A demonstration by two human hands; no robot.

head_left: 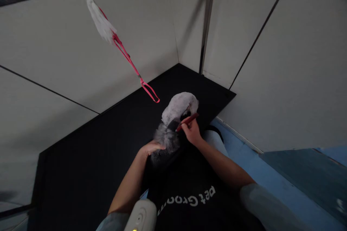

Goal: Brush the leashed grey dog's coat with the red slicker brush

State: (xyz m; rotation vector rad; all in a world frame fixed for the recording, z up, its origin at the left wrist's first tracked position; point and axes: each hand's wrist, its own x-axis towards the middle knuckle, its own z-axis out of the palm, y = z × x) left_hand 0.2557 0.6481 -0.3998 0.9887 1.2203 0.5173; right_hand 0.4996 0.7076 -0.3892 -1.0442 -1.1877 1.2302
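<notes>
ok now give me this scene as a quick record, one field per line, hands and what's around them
left hand: at the gray fur, fingers partly hidden
right hand: gripping a red-handled brush, its dark head at the gray fur
animal: small, pale along the body, fluffy gray at the end nearer the left hand
surface: black table
hanging: pink strap with a loop at its lower end
clothing: dark garment with white lettering, partly readable
floor: blue
</notes>
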